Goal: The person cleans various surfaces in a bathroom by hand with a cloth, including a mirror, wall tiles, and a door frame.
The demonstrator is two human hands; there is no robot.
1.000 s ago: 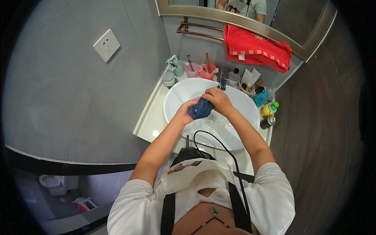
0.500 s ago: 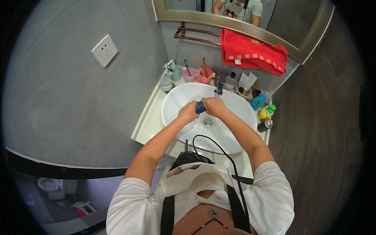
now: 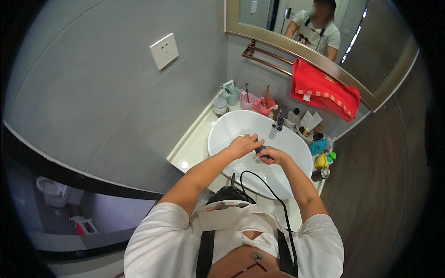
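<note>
Down in the white sink (image 3: 223, 134), a dark blue cloth (image 3: 263, 152) is being held between two hands, low over the basin, in front of the dark, shiny tap (image 3: 280, 122). By the right hand (image 3: 272, 156) it is gripped firmly, fingers curled and pressed around the bunched fabric. The left hand (image 3: 244, 145) is laid close against the cloth's upper end, its fingers loosely bent and slightly parted; whether any fabric is pinched there cannot be told. The cloth is crumpled into a short, soft roll, mostly covered by the fingers.

And the surfaces: the sink is smooth, glossy and oval, with clear water rippled beneath the hands. It is set on a pale, polished counter (image 3: 187, 150). Behind, a fluffy red towel (image 3: 322, 88) is draped over a copper-coloured rail (image 3: 269, 63), and three rounded cups, mint (image 3: 233, 98), pink (image 3: 246, 103) and coral (image 3: 264, 110), are lined up along the wall.
</note>
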